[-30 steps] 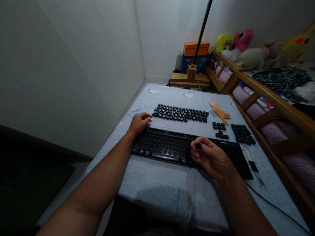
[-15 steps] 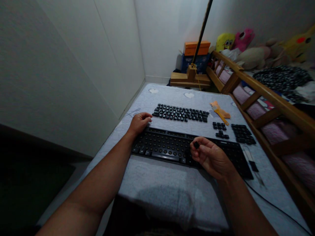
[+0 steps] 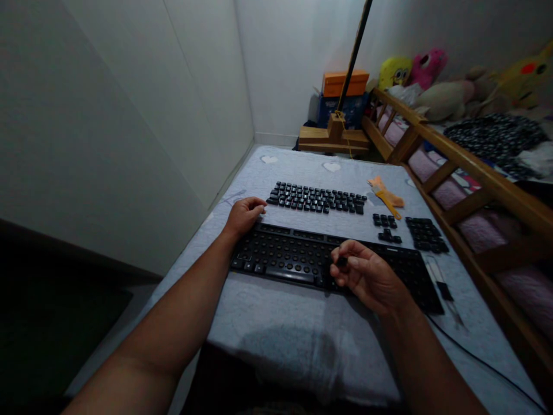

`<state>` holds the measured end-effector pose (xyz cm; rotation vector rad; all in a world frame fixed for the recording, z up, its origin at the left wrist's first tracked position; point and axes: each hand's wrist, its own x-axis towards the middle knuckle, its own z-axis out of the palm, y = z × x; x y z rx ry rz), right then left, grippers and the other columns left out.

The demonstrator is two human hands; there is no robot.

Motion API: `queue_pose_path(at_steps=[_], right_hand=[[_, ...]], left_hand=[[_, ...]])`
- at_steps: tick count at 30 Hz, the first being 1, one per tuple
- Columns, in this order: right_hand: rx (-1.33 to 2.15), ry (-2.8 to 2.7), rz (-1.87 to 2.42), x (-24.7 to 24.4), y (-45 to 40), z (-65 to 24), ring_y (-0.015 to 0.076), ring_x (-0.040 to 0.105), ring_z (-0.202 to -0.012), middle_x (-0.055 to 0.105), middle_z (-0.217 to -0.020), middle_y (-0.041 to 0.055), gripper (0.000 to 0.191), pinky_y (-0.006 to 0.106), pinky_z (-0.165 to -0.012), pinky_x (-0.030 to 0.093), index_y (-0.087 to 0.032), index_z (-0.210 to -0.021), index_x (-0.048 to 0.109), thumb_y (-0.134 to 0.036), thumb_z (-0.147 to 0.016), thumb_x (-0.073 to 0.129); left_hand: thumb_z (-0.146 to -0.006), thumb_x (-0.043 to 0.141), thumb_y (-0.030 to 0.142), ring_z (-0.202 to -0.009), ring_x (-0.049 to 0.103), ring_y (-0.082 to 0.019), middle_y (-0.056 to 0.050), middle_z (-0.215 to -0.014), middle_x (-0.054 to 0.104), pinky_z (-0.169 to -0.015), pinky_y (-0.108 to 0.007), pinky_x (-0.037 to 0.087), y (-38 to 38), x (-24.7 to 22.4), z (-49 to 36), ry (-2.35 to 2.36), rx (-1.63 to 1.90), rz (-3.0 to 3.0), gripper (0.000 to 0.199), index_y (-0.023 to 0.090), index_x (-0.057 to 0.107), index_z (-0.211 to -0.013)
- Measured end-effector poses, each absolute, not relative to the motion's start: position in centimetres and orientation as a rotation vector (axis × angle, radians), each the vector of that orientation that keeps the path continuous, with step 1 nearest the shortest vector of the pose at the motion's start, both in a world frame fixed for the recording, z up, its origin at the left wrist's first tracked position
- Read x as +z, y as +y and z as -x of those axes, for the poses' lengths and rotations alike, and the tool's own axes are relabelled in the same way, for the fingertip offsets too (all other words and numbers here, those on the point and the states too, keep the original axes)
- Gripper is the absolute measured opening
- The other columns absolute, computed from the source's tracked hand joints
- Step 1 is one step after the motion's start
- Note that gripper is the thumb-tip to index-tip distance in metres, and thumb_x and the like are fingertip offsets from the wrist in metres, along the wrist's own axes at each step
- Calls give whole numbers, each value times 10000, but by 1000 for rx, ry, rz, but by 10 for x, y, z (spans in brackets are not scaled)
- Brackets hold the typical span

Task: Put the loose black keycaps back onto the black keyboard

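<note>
Black, and mostly hidden by the fingers, a small key (image 3: 341, 261) sits in the grip of our right hand (image 3: 367, 274): we have it pinched narrowly between thumb and fingertips, above the near side of the keyboard (image 3: 276, 249), right of the space bar (image 3: 289, 276). Under the grip, the keyboard lies flat on the pale bedsheet (image 3: 280, 323), its rows of round bumps exposed. Our left hand (image 3: 245, 217) lies at the keyboard's far left corner with thumb and fingers curled close together; we cannot tell whether they hold anything. Beyond the keyboard, well apart from the pinched key, we see the letter keys (image 3: 317, 197) set out in rows. Farther right are the arrow keys (image 3: 389, 237) and the number keys (image 3: 425, 235), with a yellow brush (image 3: 391, 206) near them. A wire tool (image 3: 444, 291) lies just beside the keyboard's right end, near the cable (image 3: 479, 358).
</note>
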<state>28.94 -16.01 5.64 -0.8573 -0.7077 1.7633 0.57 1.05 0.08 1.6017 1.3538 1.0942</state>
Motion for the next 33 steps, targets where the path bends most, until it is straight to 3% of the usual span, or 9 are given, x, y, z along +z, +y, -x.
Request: queue_pose_path(at_steps=[11,33], right_hand=[[1703,-798,858,56,-163,-289,123,676,-784,661,-943,-4,227,210,-681,557,-204,-834,705,-163,-657,841],[1698,-950,800,53,-165,-289,121,656,-826,650,-965,20,241,228,-738,544,-214,-903,716,-178,-693,831]], left_hand=[[-698,631,346,-706,642,-175,-41,-745,705,-682,-286,499,12,-1,-6,1347,1090,-1593,265,158,718,-865],[-696,629,334,-702,633,-174,-34,-737,702,-717,-297,491,9,3,-7,1358,1093,-1594,251,160,713,-857]])
